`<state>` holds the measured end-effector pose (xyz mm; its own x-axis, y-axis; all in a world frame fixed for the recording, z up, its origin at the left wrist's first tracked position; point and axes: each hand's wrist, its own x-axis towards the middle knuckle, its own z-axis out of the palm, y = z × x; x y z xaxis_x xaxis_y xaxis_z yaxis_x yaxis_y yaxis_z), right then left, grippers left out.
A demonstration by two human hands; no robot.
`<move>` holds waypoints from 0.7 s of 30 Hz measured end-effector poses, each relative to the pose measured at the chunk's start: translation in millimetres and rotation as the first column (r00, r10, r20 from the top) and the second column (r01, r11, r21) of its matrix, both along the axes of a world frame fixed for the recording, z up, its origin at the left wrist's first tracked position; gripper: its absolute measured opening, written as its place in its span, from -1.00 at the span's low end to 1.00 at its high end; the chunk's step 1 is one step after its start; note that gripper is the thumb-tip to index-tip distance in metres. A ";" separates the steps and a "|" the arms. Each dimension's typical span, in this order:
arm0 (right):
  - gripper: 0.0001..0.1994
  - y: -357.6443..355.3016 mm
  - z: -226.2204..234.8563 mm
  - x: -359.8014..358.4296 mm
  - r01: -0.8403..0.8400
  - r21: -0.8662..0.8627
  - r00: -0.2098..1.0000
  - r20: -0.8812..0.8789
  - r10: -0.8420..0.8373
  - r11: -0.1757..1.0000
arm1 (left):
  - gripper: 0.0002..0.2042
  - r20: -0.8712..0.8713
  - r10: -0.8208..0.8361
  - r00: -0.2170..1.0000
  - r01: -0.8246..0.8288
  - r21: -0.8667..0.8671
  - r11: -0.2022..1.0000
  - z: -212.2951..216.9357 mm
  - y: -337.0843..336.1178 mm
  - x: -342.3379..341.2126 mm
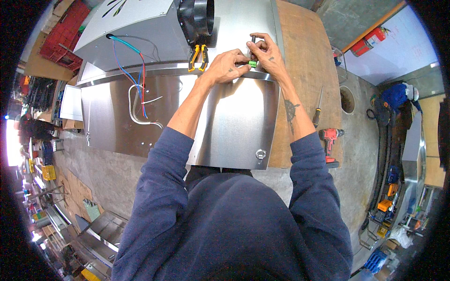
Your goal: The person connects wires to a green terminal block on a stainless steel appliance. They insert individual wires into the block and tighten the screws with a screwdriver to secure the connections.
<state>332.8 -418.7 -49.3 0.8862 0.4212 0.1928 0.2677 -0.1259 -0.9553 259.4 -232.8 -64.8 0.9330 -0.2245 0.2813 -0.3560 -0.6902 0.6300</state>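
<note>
My left hand (228,66) is closed, its fingertips pinching a small green terminal block (253,63) over the stainless steel hood. Above the block, my right hand (267,52) grips a small dark-handled screwdriver (253,38) upright. The screwdriver's tip is too small and hidden to make out. Beside my left hand, yellow-and-black pliers (198,58) rest on the steel next to a black round duct collar (203,18). Red, blue and green wires (142,70) come out of a hole in the grey metal box (136,40) on the left.
A white cable (132,105) lies on the shiny steel panel (234,126) nearest me. On the wooden table (304,56) to the right are a long screwdriver (318,114) and a red cordless drill (330,140). A fire extinguisher (368,43) stands farther right.
</note>
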 end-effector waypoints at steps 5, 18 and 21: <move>-0.64 -1.6 -1.1 3.5 -0.047 0.032 0.999 -0.013 0.048 0.998 | -0.65 0.008 -0.016 1.000 0.016 0.002 1.000 0.6 0.4 1.4; -0.66 -1.1 -2.2 7.4 -0.089 0.038 0.994 -0.059 0.091 0.995 | -0.68 -0.030 -0.029 0.999 0.030 0.034 0.999 4.2 3.8 2.8; -0.65 -3.1 -6.5 11.5 -0.045 -0.023 0.998 0.044 0.046 0.999 | -0.68 -0.007 -0.052 0.999 0.052 0.030 0.998 0.6 5.5 5.2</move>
<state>344.4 -421.9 -55.8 0.8570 0.4651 0.2218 0.3157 -0.1336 -0.9394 264.6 -227.3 -64.2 0.9216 -0.2813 0.2675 -0.3880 -0.6895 0.6116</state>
